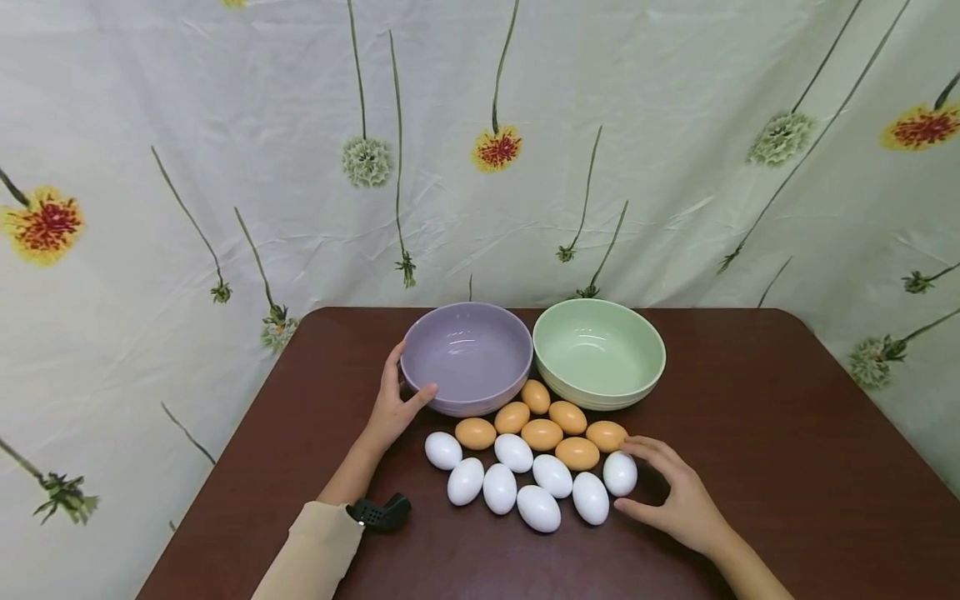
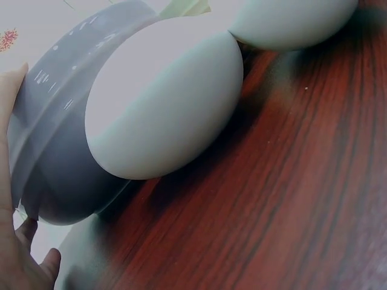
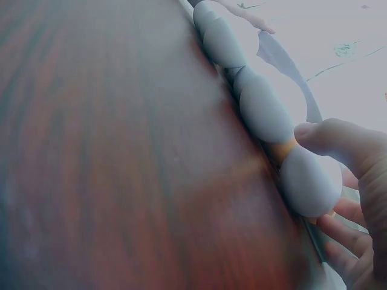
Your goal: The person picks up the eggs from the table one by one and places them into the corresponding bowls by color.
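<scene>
In the head view my left hand (image 1: pixel 392 414) grips the purple bowl (image 1: pixel 467 354) at its near left side. Its thumb lies at the front rim, and the other fingers are along the outer left wall. My right hand (image 1: pixel 678 492) is around the rightmost white egg (image 1: pixel 620 473), thumb and fingers spread on either side of it. In the right wrist view the thumb (image 3: pixel 329 138) is beside that egg (image 3: pixel 311 181), with fingers beyond it; whether they touch it I cannot tell. Several orange-brown eggs (image 1: pixel 542 435) and several white eggs (image 1: pixel 500 489) lie together before the bowls.
A light green bowl (image 1: pixel 598 354) stands right beside the purple one. All rest on a dark reddish-brown table (image 1: pixel 787 433). Behind the table hangs a pale cloth (image 1: pixel 675 167) printed with flowers. A black band (image 1: pixel 382 512) is on the left wrist.
</scene>
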### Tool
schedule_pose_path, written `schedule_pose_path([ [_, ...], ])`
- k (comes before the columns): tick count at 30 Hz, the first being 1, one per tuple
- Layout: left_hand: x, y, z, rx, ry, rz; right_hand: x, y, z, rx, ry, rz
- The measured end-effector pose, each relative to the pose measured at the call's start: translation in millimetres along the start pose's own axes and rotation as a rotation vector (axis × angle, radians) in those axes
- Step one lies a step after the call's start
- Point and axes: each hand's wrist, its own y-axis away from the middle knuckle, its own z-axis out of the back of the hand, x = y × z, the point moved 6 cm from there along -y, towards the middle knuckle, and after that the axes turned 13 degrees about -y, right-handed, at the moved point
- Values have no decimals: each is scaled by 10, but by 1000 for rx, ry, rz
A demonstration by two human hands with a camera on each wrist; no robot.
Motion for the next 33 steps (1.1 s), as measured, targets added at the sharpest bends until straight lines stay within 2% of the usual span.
schedule_pose_path([
  [6, 29, 3, -1, 3, 3, 22, -28, 0, -21, 8, 4, 7],
  [14, -287, 59, 73, 27, 4, 54, -65, 1, -70, -2, 32, 13],
  [21, -309, 89, 68, 43, -6, 70, -65, 20, -79, -43, 53, 38],
  [25, -300, 87, 69, 40, -2, 63, 1, 9, -82, -68, 52, 50],
  [33, -304, 62, 77, 38, 3, 61, 320, -96, -62, -114, -16, 92],
])
